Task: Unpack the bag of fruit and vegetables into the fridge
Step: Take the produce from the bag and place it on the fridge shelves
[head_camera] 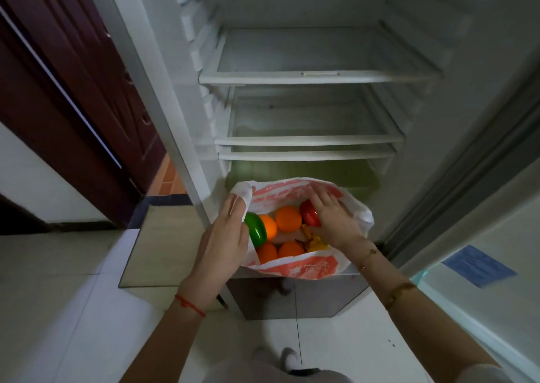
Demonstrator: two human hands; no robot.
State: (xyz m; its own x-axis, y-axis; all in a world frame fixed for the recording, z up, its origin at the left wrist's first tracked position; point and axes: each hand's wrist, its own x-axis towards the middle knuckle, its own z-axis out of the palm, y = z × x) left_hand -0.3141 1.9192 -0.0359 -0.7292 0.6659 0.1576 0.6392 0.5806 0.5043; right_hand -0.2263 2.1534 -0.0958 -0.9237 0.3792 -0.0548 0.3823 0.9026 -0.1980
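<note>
A white and red plastic bag (295,268) sits open at the foot of the open fridge (321,76). Inside it lie several oranges (287,218), a green pepper (255,232), a red pepper (309,216) and a yellow item (315,244). My left hand (225,236) grips the bag's left rim and holds it open. My right hand (336,219) reaches into the bag, fingers curled over the red pepper. The fridge's glass shelves (309,140) are bare.
The fridge door (482,155) stands open on the right, with a blue note (479,266) on the surface below it. A dark wooden door (73,90) is at the left. A pale tiled floor (73,309) lies below, and my white shoe (289,356) shows near the bottom.
</note>
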